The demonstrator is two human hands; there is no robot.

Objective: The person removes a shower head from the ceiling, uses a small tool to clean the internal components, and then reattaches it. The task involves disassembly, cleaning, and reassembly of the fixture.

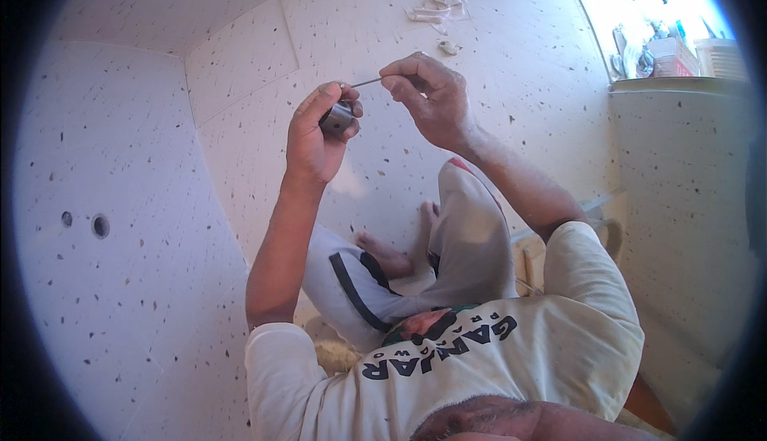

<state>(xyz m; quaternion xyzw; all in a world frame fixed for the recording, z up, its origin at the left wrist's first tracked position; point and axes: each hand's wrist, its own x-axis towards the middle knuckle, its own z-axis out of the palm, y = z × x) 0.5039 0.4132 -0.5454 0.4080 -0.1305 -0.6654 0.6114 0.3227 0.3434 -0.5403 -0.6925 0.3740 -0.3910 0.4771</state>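
Note:
My left hand (315,133) is wrapped round a dark, shiny metal cylinder (338,121), thumb raised along its top, in the upper middle of the head view. A thin straight metal rod (367,82) runs from that thumb and cylinder toward my right hand (431,101). The thumb and forefinger of my right hand pinch the rod's far end. Whether the rod enters the cylinder is hidden by my left fingers.
I sit low on a speckled white floor (240,145), bare feet out front. White scraps (439,11) and a small lump (450,48) lie beyond my hands. Two round holes (100,225) mark the left wall. A ledge (679,85) at upper right holds a box (671,59) and several small items.

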